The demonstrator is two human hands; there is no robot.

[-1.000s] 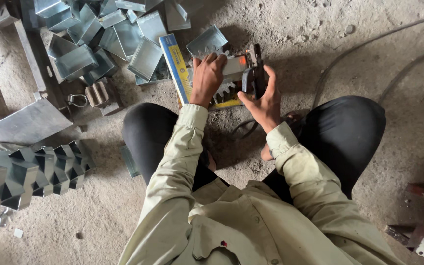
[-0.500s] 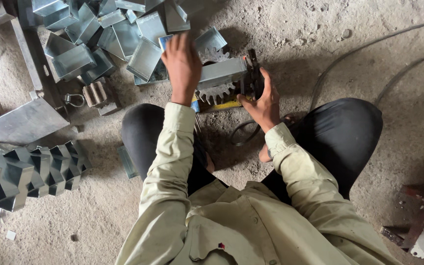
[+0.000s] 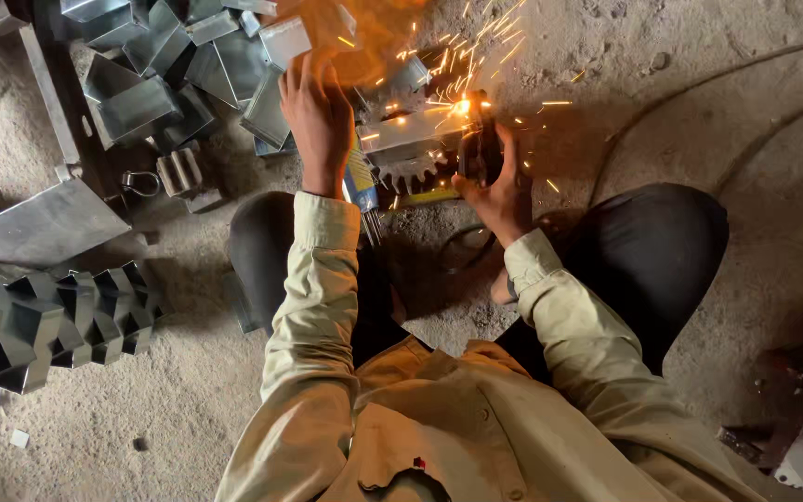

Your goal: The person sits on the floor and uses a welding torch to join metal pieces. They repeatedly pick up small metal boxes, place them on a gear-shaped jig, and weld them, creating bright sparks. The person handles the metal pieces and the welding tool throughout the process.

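Bare sandy concrete floor [image 3: 717,167], dusty, and the person sits low on it, knees wide apart. Right hand [image 3: 499,191]: fingers [image 3: 506,147] curled tight round a dark power tool [image 3: 478,149], and sparks [image 3: 476,65] spray up and away from where it meets the metal. Left hand [image 3: 316,116]: fingers spread flat, palm down, closed on nothing; whether it presses the piece or the metal beside it is hidden in the orange glow. The grey sheet-metal piece [image 3: 411,130] lies on the floor between the two hands, just ahead of the knees, a toothed edge [image 3: 409,172] showing along its near side. Under it, a flat yellow strip [image 3: 425,197], and beside the left wrist a blue and yellow pack with thin rods [image 3: 362,186] poking out. Beyond the left hand, a crowded heap of folded metal boxes [image 3: 151,74] blocks that side. Further left, a bent metal sheet [image 3: 44,223], a small shackle [image 3: 139,183], and a row of zigzag folded steel parts [image 3: 39,321]. A cable [image 3: 699,88] curves over the floor to the right, well apart
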